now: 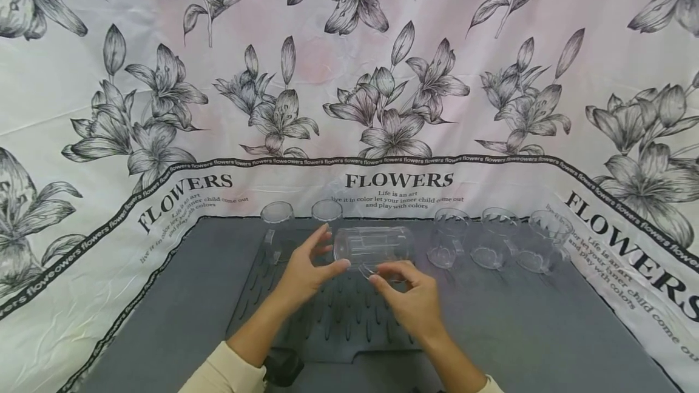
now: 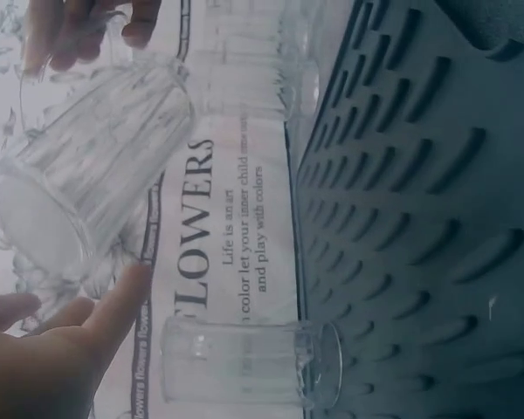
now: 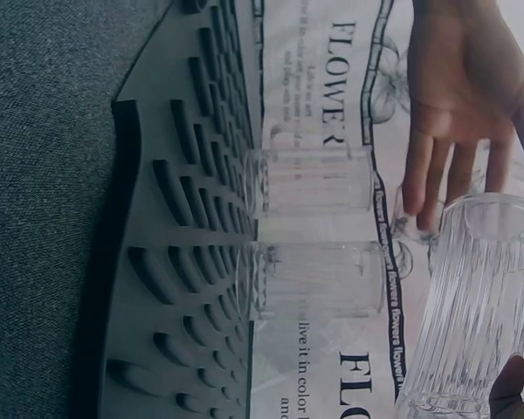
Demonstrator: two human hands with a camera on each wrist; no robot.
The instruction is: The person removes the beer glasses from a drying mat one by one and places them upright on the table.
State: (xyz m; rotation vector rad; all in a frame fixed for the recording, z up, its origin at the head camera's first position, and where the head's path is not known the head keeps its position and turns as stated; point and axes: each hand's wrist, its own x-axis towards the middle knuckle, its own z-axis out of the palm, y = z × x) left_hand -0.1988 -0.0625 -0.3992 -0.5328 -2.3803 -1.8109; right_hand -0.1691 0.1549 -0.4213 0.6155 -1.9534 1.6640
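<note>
A clear ribbed glass mug (image 1: pixel 377 244) is held sideways above the dark ridged drying mat (image 1: pixel 327 341). My right hand (image 1: pixel 412 299) pinches its handle between thumb and fingers. At the mug's left end my left hand (image 1: pixel 303 272) is spread, fingers fairly straight and the thumb close to the glass. In the right wrist view the left hand (image 3: pixel 467 87) shows its palm beside the mug (image 3: pixel 480 314). The left wrist view has the mug (image 2: pixel 96 157) tilted, with right-hand fingertips at the handle. Whether the left hand touches the glass, I cannot tell.
Two glass mugs stand at the back of the mat, one at the left (image 1: pixel 278 238) and another (image 1: pixel 326 214) partly behind my left hand. Three more, such as the middle mug (image 1: pixel 496 241), stand in a row at the right. A flowered cloth (image 1: pixel 393 138) hangs behind the grey table (image 1: pixel 519 326).
</note>
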